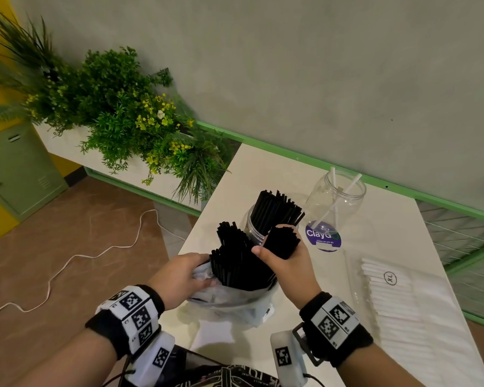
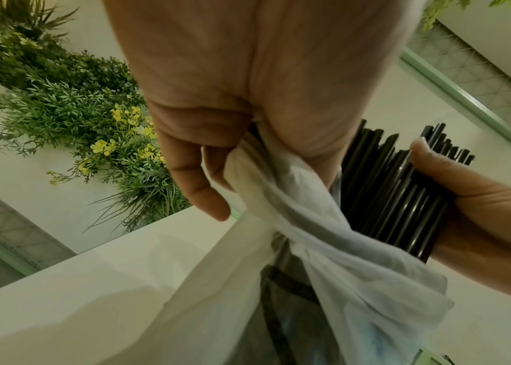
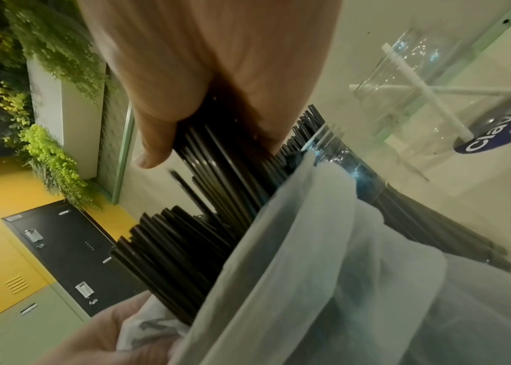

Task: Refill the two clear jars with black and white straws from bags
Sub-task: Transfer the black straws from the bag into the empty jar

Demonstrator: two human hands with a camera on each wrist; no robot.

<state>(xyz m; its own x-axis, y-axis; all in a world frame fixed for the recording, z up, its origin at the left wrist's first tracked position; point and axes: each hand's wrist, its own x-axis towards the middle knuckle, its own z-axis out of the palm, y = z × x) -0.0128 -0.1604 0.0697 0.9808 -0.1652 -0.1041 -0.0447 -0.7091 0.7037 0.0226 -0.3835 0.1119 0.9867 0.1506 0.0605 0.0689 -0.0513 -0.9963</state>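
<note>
Left hand (image 1: 179, 277): grip bunches the thin translucent plastic bag (image 1: 235, 300), soft and slippery, on the white counter (image 1: 263, 169).
Right hand (image 1: 287, 261): grip clasps a bundle of black straws (image 1: 281, 241); light, stiff, best held mid-length.
Jars: black-straw clear jar (image 1: 253, 227); white-straw clear jar (image 1: 337, 202) behind.

Grey wall (image 1: 319, 65); brown floor (image 1: 67, 233); green locker (image 1: 17, 169); leafy planter (image 1: 118, 113).

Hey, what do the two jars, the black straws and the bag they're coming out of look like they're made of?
Jars: clear, glossy, probably plastic; you see the straws through the wall, though glass can't be excluded. Black straws: smooth, slightly shiny tubes, likely plastic. Bag: thin, whitish translucent plastic film, crumpling softly where the left hand grips it.
</note>
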